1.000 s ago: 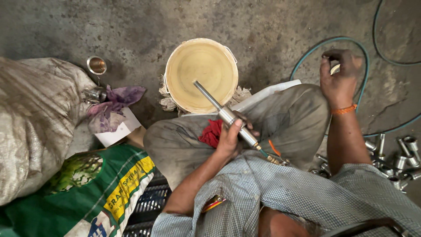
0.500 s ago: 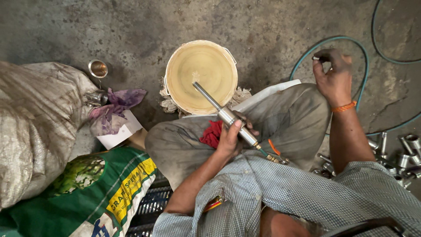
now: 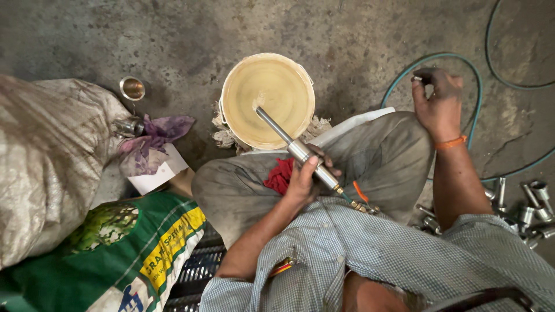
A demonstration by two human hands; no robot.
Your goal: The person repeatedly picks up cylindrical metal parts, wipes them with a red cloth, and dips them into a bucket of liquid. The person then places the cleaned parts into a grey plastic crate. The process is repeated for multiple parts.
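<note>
My left hand (image 3: 303,182) grips a long metal rod-like tool (image 3: 289,143) by its thicker middle, over my bent knee. The tool's thin end dips into a round bucket of yellowish liquid (image 3: 269,98). A thin hose fitting (image 3: 361,205) leads off the tool's rear end. My right hand (image 3: 439,107), with an orange band on the wrist, is stretched out to the right and pinches a small dark metal part (image 3: 419,78) over the concrete floor. A red cloth (image 3: 280,175) lies on my lap beside the left hand.
A green hose (image 3: 404,72) curves across the floor at right. Several metal sockets (image 3: 529,205) lie at the right edge. Left are a big grey sack (image 3: 46,167), a green printed sack (image 3: 115,242), a purple rag (image 3: 153,138) and a small metal cup (image 3: 132,88).
My right hand has shifted slightly left and turned the small part in its fingers. My left hand and the tool stay where they were in the bucket.
</note>
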